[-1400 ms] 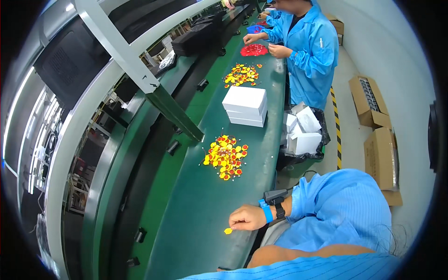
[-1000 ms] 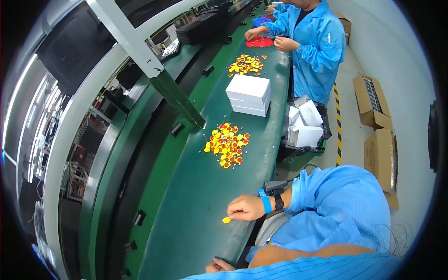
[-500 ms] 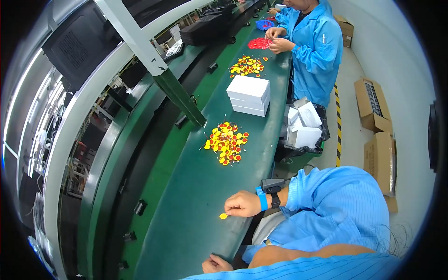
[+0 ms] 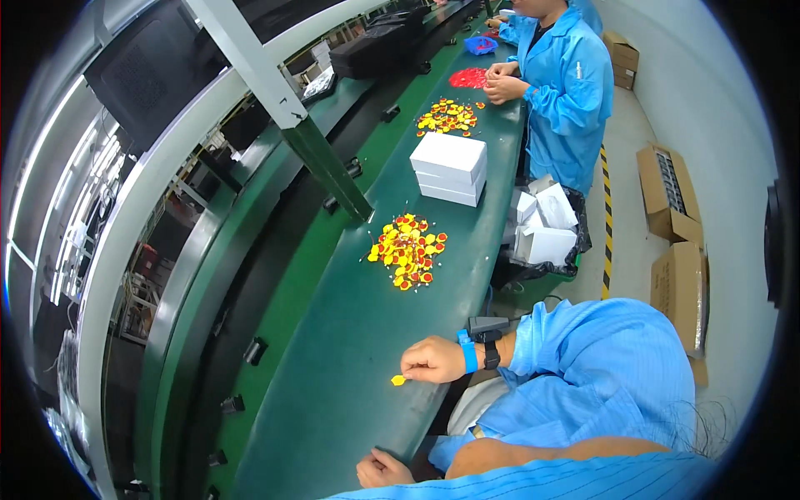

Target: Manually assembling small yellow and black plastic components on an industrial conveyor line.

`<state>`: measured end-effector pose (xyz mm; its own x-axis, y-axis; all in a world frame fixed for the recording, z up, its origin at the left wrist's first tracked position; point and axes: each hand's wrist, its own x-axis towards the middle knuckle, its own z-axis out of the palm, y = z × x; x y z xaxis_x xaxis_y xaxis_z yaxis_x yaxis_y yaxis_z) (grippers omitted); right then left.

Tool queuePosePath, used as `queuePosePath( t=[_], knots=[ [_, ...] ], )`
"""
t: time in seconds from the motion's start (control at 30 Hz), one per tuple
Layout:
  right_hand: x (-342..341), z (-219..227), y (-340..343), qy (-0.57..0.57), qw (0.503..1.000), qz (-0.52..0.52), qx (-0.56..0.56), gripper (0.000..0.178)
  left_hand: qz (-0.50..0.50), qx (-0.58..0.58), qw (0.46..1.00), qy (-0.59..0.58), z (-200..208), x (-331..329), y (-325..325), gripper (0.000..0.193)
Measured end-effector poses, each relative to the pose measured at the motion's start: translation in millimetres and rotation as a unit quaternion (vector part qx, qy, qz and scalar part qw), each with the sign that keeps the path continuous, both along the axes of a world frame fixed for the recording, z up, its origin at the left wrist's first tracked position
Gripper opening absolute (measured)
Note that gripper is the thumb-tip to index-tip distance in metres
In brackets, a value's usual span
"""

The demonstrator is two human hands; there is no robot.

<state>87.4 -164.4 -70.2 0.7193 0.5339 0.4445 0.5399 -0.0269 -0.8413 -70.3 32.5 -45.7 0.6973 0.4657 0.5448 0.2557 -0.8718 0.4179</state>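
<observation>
My right hand (image 4: 429,360), with a blue wrist strap and a dark watch, rests on the green belt (image 4: 333,400) with fingers curled. Its fingertips pinch the edge of a small yellow piece (image 4: 398,380) lying on the belt. My left hand (image 4: 379,468) sits at the belt's near edge, fingers curled, with nothing visible in it. Farther along the belt lies a heap of yellow and red pieces (image 4: 406,250).
Stacked white boxes (image 4: 450,168) stand beyond the heap, then another yellow heap (image 4: 446,117) and a red pile (image 4: 468,78). A person in a blue coat (image 4: 560,92) works there. A green slanted post (image 4: 321,162) meets the belt. Open white cartons (image 4: 542,229) and brown boxes (image 4: 671,196) sit on the floor at right.
My right hand has stayed by the yellow piece while the view tilted down. My left hand has come into view at the belt's near edge.
</observation>
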Motion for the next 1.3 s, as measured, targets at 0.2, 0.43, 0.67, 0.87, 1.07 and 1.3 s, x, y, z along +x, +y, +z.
queuePosePath(
  t=[0.2,0.43,0.67,0.87,1.07,1.3],
  knots=[
    [0.4,3.7,0.8,0.008,1.000,0.000,-0.014,0.013,0.012,0.014,1.000,0.016,24.4,5.7,-13.4,0.023],
    [1.5,4.1,1.9,0.013,1.000,-0.009,-0.011,0.010,-0.006,0.021,0.999,0.034,-46.2,-10.2,34.6,0.023],
    [3.7,3.1,3.3,0.022,0.999,0.007,-0.028,0.008,-0.034,0.064,0.997,-0.001,-44.4,-4.9,37.7,0.020],
    [2.6,7.3,3.0,0.040,0.999,-0.004,-0.021,0.007,-0.021,0.054,0.998,0.008,-40.7,-5.9,36.1,0.022],
    [1.3,7.2,4.5,0.039,0.999,-0.009,-0.016,0.008,-0.017,0.062,0.998,0.012,-42.8,-7.2,36.1,0.022],
    [2.5,3.3,4.6,0.062,0.998,0.002,-0.006,0.008,-0.017,0.054,0.998,0.011,-39.5,-5.9,35.7,0.022]
  ],
)
